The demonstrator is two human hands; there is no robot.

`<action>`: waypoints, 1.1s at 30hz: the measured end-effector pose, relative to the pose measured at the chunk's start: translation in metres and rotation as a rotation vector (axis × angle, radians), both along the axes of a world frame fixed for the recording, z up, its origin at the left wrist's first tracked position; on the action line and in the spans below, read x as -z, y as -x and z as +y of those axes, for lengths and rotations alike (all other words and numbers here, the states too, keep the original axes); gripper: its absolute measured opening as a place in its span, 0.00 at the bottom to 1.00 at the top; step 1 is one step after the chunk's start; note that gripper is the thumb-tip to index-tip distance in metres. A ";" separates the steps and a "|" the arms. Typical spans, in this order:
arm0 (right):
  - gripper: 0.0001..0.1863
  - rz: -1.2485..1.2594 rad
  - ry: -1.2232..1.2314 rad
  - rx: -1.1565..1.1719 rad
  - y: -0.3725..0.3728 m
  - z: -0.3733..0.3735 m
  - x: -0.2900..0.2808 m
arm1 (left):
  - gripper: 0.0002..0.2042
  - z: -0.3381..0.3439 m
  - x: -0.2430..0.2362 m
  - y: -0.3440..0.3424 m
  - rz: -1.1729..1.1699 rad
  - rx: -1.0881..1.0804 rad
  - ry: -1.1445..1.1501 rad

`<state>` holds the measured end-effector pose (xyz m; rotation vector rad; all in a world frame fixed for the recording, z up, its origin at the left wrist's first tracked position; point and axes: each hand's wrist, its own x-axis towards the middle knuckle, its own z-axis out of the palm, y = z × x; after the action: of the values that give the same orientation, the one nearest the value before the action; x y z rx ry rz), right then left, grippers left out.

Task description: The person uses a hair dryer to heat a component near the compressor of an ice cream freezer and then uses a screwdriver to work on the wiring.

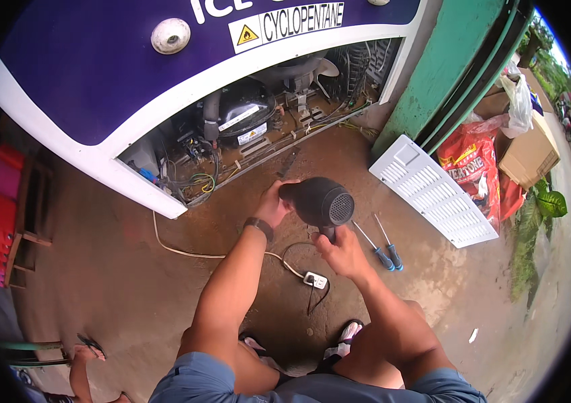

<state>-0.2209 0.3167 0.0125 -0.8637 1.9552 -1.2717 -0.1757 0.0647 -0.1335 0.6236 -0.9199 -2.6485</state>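
Above the brown concrete floor (117,269), before the lower edge of a white-and-purple freezer (110,67), the right hand (344,255) was wrapped round the handle of a black plastic hair dryer (315,200); the left hand (273,205) was at its nozzle end, whether gripping I could not tell. Nearby lay a white socket block (315,280), two blue-handled screwdrivers (385,259) and, toward the freezer's right corner, a white slotted panel (433,191).

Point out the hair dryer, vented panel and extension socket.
Hair dryer (314,200), head view: side of its black barrel.
Vented panel (434,193), head view: slatted middle.
Extension socket (320,281), head view: white face.
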 end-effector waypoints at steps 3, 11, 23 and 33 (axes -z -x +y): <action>0.17 -0.082 -0.063 0.115 0.003 0.009 -0.014 | 0.23 -0.003 0.048 -0.003 -0.721 -0.154 0.724; 0.14 -0.265 -0.032 0.260 0.040 0.050 -0.039 | 0.45 -0.038 0.080 0.092 -0.918 0.047 1.555; 0.09 0.016 0.051 0.130 0.036 0.027 -0.026 | 0.23 -0.014 0.035 0.046 -0.300 -0.007 0.015; 0.12 0.056 0.007 -0.097 0.027 0.009 -0.054 | 0.17 0.016 -0.076 -0.051 -0.173 -0.182 -0.246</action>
<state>-0.2479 0.3257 0.0663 -0.9948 1.9284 -1.2111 -0.1245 0.0803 -0.0574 0.9581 -0.5502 -2.5919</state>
